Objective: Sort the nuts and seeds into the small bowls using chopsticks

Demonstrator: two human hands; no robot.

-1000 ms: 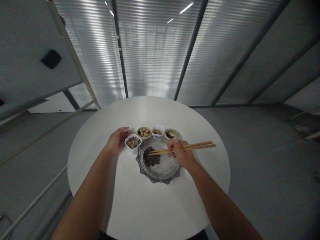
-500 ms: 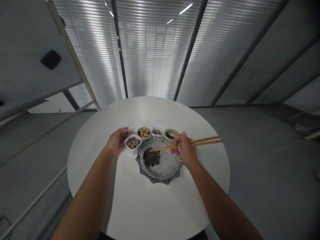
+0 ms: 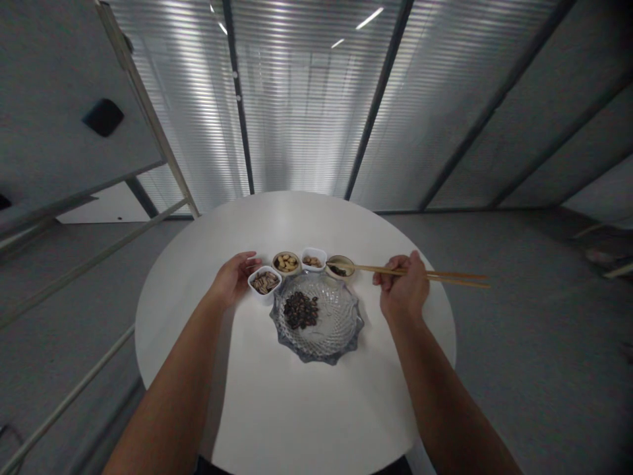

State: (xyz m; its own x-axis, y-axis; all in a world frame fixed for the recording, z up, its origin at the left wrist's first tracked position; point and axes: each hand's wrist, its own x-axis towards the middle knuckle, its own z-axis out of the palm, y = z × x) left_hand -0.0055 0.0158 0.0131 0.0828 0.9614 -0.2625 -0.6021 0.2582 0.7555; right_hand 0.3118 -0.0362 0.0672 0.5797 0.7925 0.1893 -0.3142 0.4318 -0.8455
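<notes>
My right hand is closed around a pair of wooden chopsticks, whose tips are over a round beige bowl with a few dark seeds in it. My left hand rests open on the table, fingers beside a square white dish of striped sunflower seeds. In front of the small bowls stands a scalloped glass bowl; a pile of dark seeds lies in its left half.
Behind the glass bowl are a round bowl of pale nuts and a white dish of brownish nuts. All stand on a round white table. A whiteboard on a metal frame is at the left, window blinds beyond.
My right hand has moved right, carrying the chopsticks from the dark seeds in the glass bowl to the beige bowl at the right. My left hand has stayed in place.
</notes>
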